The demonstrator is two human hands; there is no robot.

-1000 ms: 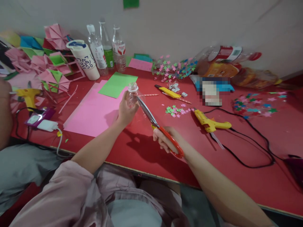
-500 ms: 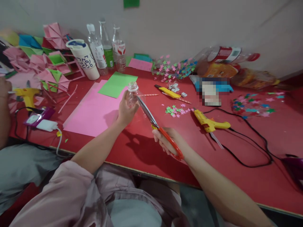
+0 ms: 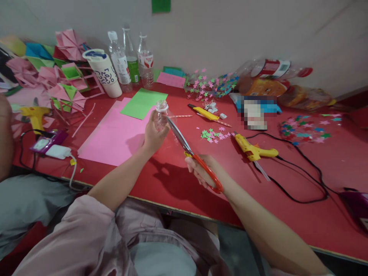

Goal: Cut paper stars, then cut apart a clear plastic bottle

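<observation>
A clear plastic bottle [image 3: 161, 111], its neck open and capless, is gripped around its upper part by my left hand [image 3: 155, 134]. My right hand [image 3: 205, 168] is closed on the red-handled scissors [image 3: 198, 159]. Their blades point up and left, with the tips against or just in front of the bottle below its neck; I cannot tell whether they pierce the plastic. The see-through lower part of the bottle blends into the red table [image 3: 178, 188]. Pink paper [image 3: 115, 134] with a green sheet [image 3: 143, 102] on top lies left of my left hand.
A yellow glue gun [image 3: 254, 149] with a looping black cord lies to the right. Star cutouts [image 3: 214, 134] and a yellow cutter [image 3: 205, 112] lie beyond my hands. Several bottles and a white tumbler [image 3: 104, 73] stand behind. At far left are another person's arm [image 3: 5, 138] and paper crafts [image 3: 69, 44].
The view has shifted very slightly. Both hands, the bottle and the scissors stay almost in the same place.
</observation>
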